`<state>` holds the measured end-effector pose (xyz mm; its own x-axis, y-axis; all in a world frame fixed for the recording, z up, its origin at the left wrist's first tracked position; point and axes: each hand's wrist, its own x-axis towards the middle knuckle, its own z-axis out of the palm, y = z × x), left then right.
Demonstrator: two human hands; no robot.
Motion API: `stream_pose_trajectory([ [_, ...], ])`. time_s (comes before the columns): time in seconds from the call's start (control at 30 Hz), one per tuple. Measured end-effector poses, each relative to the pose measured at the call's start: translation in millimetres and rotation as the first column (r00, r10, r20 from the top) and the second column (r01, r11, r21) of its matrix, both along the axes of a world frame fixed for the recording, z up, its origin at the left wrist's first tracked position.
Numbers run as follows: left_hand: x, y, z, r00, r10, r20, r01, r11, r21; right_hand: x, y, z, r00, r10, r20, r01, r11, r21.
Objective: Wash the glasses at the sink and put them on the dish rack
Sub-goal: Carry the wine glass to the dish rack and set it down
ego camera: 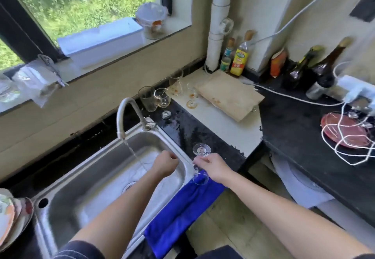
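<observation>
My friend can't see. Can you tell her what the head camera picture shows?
A person's right hand holds a stemmed glass upside down beside the sink, above a blue cloth. The left hand is curled near water running from the tap.

A clear wine glass is gripped by its stem in the right hand. It is tipped right over, with its foot pointing up and away and its bowl hanging low by the sink's right rim. The steel sink has tap water running into it. Four more glasses stand on the counter behind it. A clear tumbler has a stemmed glass just beside it. Further right are a tall glass and a small stemmed glass, both smeared orange. What looks like a white wire rack sits on the dark counter, well to the right.
</observation>
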<state>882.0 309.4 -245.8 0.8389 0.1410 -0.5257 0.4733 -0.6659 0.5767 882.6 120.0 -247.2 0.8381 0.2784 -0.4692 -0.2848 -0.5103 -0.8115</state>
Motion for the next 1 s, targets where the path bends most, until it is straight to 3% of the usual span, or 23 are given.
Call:
stream_pose_trajectory([
  [0.2,-8.0,-147.1,15.5,0.976,-0.215,0.030,0.214,0.976,0.047,-59.4,-140.2,12.4,0.957,-0.280,0.074,0.271,0.956,0.113],
  [0.3,-24.8,-238.8,7.3,0.941,-0.337,0.043,0.338,0.940,-0.036,-103.5,-224.3,14.6,0.912,-0.403,0.073,0.397,0.914,0.078],
  [0.47,-64.4,-386.3,12.8,0.811,-0.583,0.043,0.584,0.812,-0.006,-171.0,-358.5,7.8,0.775,-0.618,0.127,0.621,0.783,0.022],
  [0.6,-87.8,-490.1,28.0,0.641,-0.765,0.070,0.761,0.644,0.076,-213.0,-446.6,23.0,0.641,-0.750,0.167,0.762,0.647,-0.018],
  [0.8,-93.3,-625.3,41.0,0.483,-0.865,0.132,0.866,0.495,0.072,-245.5,-567.7,32.1,0.440,-0.852,0.285,0.897,0.435,-0.086],
  [1.0,-77.2,-759.8,49.8,0.263,-0.942,0.209,0.956,0.284,0.078,-263.0,-696.5,35.0,0.212,-0.912,0.352,0.977,0.194,-0.087],
])
